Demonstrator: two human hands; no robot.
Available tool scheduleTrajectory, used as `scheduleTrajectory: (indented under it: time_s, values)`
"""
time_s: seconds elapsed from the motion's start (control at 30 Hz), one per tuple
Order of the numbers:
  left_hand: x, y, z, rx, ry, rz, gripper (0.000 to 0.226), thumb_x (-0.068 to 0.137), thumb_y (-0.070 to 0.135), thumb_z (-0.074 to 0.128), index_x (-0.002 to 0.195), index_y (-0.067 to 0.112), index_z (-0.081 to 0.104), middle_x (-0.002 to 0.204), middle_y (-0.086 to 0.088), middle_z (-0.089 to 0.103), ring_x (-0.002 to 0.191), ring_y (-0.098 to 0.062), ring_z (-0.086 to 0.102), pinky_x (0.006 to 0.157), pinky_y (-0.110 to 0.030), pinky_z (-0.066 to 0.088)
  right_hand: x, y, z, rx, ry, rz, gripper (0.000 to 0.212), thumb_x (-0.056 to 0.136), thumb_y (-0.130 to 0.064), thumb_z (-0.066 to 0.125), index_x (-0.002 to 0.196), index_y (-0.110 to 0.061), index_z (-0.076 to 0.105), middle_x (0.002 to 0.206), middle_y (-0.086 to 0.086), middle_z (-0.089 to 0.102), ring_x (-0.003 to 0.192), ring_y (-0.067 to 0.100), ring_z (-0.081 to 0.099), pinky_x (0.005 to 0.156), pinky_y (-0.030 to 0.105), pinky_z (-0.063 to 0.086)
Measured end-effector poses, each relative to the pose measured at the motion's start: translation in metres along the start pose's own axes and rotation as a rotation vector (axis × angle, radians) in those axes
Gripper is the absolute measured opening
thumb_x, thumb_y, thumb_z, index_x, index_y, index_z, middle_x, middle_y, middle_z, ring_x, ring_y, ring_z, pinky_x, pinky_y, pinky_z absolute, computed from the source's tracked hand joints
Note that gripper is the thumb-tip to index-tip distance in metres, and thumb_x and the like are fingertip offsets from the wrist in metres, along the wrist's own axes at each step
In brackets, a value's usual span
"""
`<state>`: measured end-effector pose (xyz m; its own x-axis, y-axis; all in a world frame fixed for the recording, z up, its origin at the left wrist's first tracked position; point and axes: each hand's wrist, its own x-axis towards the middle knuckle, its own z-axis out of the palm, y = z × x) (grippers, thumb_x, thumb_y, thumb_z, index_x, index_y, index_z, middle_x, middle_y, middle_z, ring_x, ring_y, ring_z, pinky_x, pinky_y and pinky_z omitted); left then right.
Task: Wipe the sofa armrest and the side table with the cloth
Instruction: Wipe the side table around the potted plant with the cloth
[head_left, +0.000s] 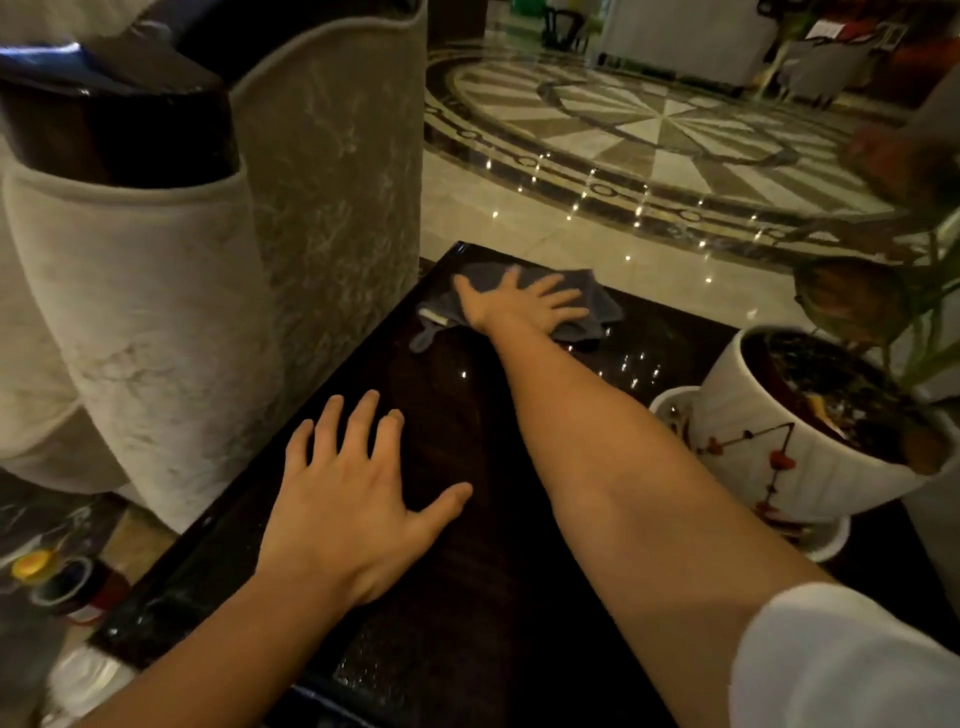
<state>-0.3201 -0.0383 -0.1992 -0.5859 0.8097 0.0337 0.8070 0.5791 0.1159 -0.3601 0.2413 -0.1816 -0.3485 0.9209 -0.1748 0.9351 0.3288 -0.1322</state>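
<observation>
A dark glossy side table (457, 597) fills the lower middle of the head view. A blue-grey cloth (602, 304) lies on its far corner. My right hand (519, 306) is pressed flat on the cloth, fingers spread, arm stretched across the tabletop. My left hand (353, 499) rests flat on the near part of the table, fingers apart, holding nothing. The pale velvet sofa armrest (156, 322) with its dark wooden cap (119, 130) stands just left of the table.
A white plant pot (779, 447) on a saucer sits on the table's right side, leaves reaching over it. Small bottles and jars (67, 587) stand on the floor at the lower left. Polished patterned marble floor (649, 135) lies beyond the table.
</observation>
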Motion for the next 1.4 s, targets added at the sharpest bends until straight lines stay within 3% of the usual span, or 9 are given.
scheduleTrajectory:
  time_s: [0.17, 0.27, 0.4, 0.5, 0.63, 0.77, 0.97, 1.17, 1.4]
  values:
    - [0.002, 0.002, -0.004, 0.005, 0.004, -0.001, 0.115, 0.068, 0.095, -0.002, 0.154, 0.023, 0.026, 0.166, -0.002, 0.016, 0.152, -0.028, 0.007, 0.122, -0.048, 0.012, -0.023, -0.005, 0.012, -0.127, -0.143, -0.700, 0.095, 0.064, -0.102, 0.013, 0.150, -0.062, 0.012, 0.170, 0.001, -0.007, 0.152, 0.043, -0.012, 0.115, 0.066, -0.011]
    - [0.003, 0.001, -0.003, 0.004, 0.010, 0.001, 0.116, 0.067, 0.095, -0.004, 0.154, 0.024, 0.025, 0.166, -0.001, 0.015, 0.152, -0.027, 0.007, 0.122, -0.048, 0.013, 0.007, 0.037, -0.003, -0.117, -0.044, -0.547, 0.088, 0.073, -0.096, 0.015, 0.152, -0.058, 0.010, 0.170, 0.000, -0.004, 0.153, 0.041, -0.008, 0.118, 0.062, -0.006]
    - [0.004, -0.001, 0.000, 0.012, 0.019, -0.004, 0.114, 0.068, 0.095, -0.003, 0.153, 0.024, 0.026, 0.165, -0.001, 0.016, 0.152, -0.026, 0.007, 0.122, -0.047, 0.014, 0.040, 0.066, -0.015, 0.048, 0.059, 0.149, 0.087, 0.087, -0.083, 0.021, 0.160, -0.037, 0.008, 0.168, 0.019, -0.007, 0.148, 0.056, -0.010, 0.114, 0.074, -0.006]
    - [0.006, -0.002, 0.001, 0.020, 0.006, -0.004, 0.114, 0.068, 0.094, -0.001, 0.153, 0.024, 0.027, 0.165, -0.001, 0.018, 0.152, -0.027, 0.009, 0.121, -0.047, 0.015, 0.026, 0.034, -0.022, 0.113, 0.010, 0.362, 0.086, 0.089, -0.078, 0.028, 0.160, -0.034, 0.005, 0.164, 0.029, -0.012, 0.142, 0.065, -0.012, 0.107, 0.082, -0.005]
    - [0.008, 0.002, 0.000, 0.047, 0.011, -0.030, 0.120, 0.063, 0.096, -0.006, 0.153, 0.026, 0.029, 0.165, 0.003, 0.019, 0.151, -0.025, 0.012, 0.120, -0.045, 0.017, -0.022, -0.001, 0.009, -0.038, -0.026, -0.078, 0.091, 0.083, -0.085, 0.020, 0.159, -0.039, 0.001, 0.164, 0.028, -0.016, 0.139, 0.068, -0.018, 0.097, 0.086, -0.013]
    - [0.012, 0.001, 0.000, 0.016, 0.003, -0.041, 0.124, 0.056, 0.098, -0.012, 0.154, 0.030, 0.023, 0.166, 0.006, 0.012, 0.152, -0.023, 0.006, 0.121, -0.044, 0.014, -0.032, 0.056, 0.003, -0.120, -0.085, -0.690, 0.072, 0.084, -0.088, 0.019, 0.149, -0.063, 0.004, 0.170, 0.000, -0.007, 0.151, 0.047, -0.012, 0.114, 0.069, -0.011]
    - [0.014, 0.001, 0.001, -0.011, 0.012, -0.051, 0.122, 0.058, 0.098, -0.009, 0.154, 0.030, 0.023, 0.166, 0.005, 0.012, 0.153, -0.023, 0.004, 0.121, -0.045, 0.011, -0.029, 0.056, -0.017, 0.007, -0.049, 0.185, 0.088, 0.088, -0.083, 0.021, 0.159, -0.037, -0.003, 0.164, 0.027, -0.018, 0.139, 0.068, -0.015, 0.102, 0.086, -0.008]
    - [0.003, -0.001, -0.005, -0.049, 0.032, -0.031, 0.125, 0.059, 0.100, -0.001, 0.153, 0.023, 0.027, 0.165, 0.001, 0.018, 0.151, -0.026, 0.009, 0.121, -0.046, 0.013, -0.099, 0.069, 0.016, -0.072, -0.077, -0.464, 0.084, 0.079, -0.092, 0.017, 0.152, -0.057, -0.001, 0.168, 0.005, -0.017, 0.147, 0.053, -0.021, 0.109, 0.073, -0.018]
    - [-0.001, -0.004, -0.011, -0.206, 0.007, 0.011, 0.127, 0.061, 0.094, -0.011, 0.155, 0.018, 0.026, 0.165, -0.001, 0.020, 0.152, -0.028, 0.007, 0.122, -0.048, 0.008, -0.193, 0.066, 0.029, -0.092, -0.094, -0.352, 0.085, 0.085, -0.085, 0.021, 0.155, -0.048, -0.011, 0.165, 0.014, -0.024, 0.141, 0.059, -0.027, 0.106, 0.079, -0.017]
